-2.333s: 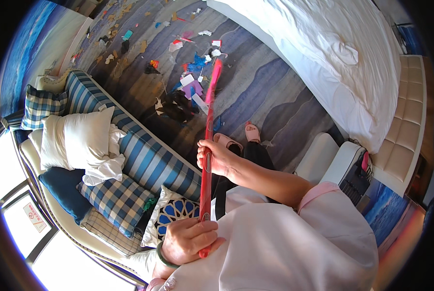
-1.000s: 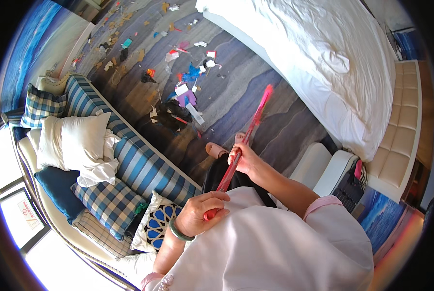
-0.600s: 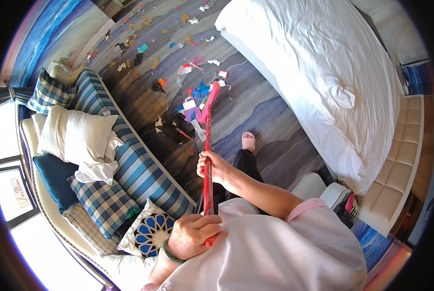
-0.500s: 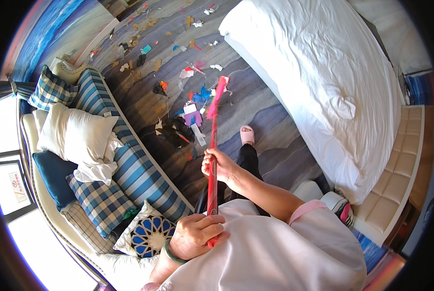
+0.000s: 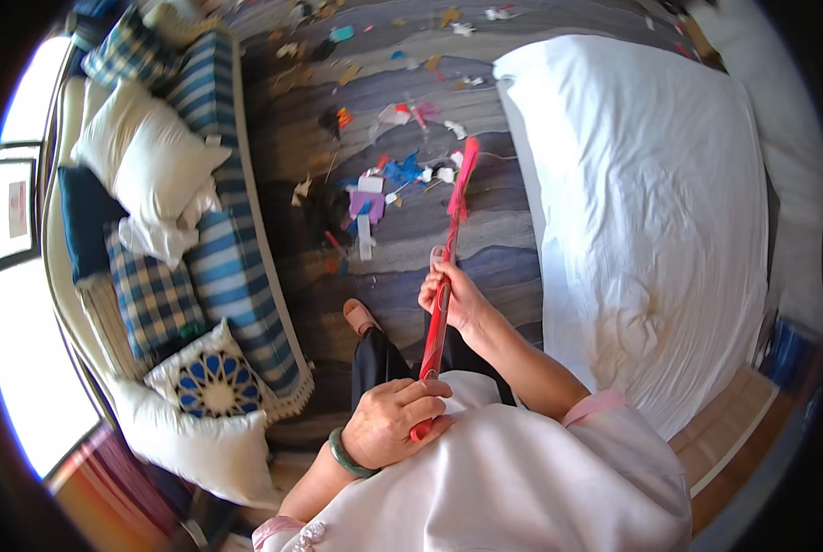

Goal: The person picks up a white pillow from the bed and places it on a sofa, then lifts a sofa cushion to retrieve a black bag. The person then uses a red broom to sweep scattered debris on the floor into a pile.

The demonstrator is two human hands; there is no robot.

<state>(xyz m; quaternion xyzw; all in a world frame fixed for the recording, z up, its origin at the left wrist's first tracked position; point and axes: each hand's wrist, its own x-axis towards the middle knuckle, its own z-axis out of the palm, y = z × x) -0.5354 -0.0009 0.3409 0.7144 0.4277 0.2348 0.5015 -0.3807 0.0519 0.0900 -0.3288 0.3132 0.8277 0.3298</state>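
Close to the chest, the left hand [image 5: 393, 423] curls its fingers round the red broom [image 5: 441, 304] handle's top; the right hand [image 5: 453, 294], arm outstretched, grips mid-handle. Both palms are hidden, and the bristles blur among the floor scraps [image 5: 375, 189].

A bed [image 5: 651, 230] with a white cover fills the right side. On the left stands a blue striped sofa [image 5: 232, 248] with a white pillow [image 5: 145, 170], a checked cushion [image 5: 149, 299] and a blue-patterned cushion [image 5: 217, 385]. Window light [image 5: 25, 368] comes from the far left.
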